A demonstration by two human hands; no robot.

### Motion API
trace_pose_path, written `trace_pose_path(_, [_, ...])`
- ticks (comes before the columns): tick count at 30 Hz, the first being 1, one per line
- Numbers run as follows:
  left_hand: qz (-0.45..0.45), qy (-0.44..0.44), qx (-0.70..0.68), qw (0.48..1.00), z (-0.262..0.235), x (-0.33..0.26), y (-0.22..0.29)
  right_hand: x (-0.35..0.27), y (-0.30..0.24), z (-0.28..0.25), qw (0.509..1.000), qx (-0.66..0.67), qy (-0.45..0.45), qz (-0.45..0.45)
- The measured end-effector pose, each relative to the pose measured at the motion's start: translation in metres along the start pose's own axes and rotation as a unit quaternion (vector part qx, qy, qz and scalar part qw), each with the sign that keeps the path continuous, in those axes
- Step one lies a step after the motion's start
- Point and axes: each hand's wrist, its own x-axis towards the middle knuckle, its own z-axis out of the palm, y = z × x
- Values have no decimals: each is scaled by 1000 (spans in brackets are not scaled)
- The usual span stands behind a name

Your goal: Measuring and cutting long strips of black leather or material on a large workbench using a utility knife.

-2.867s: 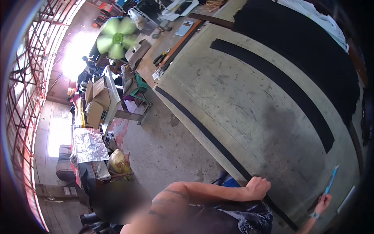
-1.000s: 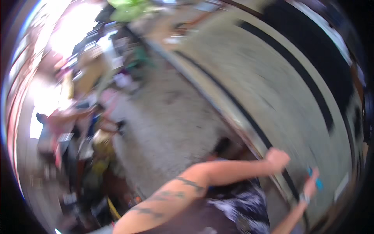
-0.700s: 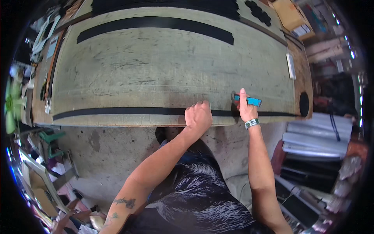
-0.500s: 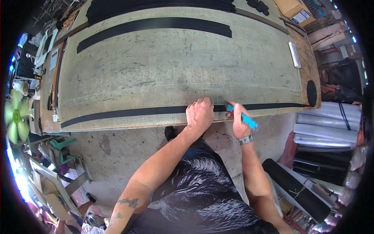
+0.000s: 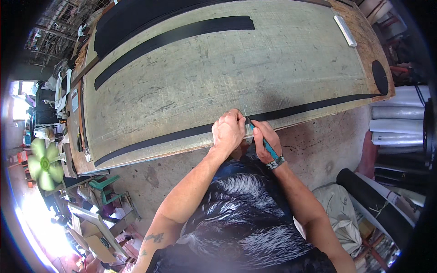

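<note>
A long black strip [image 5: 314, 107] runs along the near edge of a large worn worktable [image 5: 236, 68]. My left hand [image 5: 229, 130] presses down on the strip at the table's near edge, fingers curled. Right beside it, my right hand [image 5: 264, 139] grips a blue-handled knife [image 5: 268, 146] whose tip meets the strip next to my left fingers. A bracelet sits on my right wrist.
A second long black strip [image 5: 173, 38] and a wide black sheet [image 5: 136, 18] lie on the far side of the table. A black oval piece [image 5: 379, 77] and a white bar [image 5: 344, 30] lie at the right end. White rolls [image 5: 400, 118], a black roll [image 5: 378, 200], a green fan [image 5: 44, 164].
My view swung from the workshop floor back down onto the table. My right hand with the knife moved left to join my left hand on the near black strip.
</note>
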Motion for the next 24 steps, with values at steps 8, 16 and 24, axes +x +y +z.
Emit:
trace_pose_path(8, [-28, -23, -13, 999, -1, 1, 1, 4, 3, 4, 998, -40, -11, -35])
trace_pose_path(16, [-4, 5, -21, 1000, 3, 0, -4, 8, 0, 5, 997, -58, -17, -47])
trace_pose_path(24, [-4, -3, -15, 1000, 1, -1, -3, 14, -4, 8, 992, -106, -38, -49])
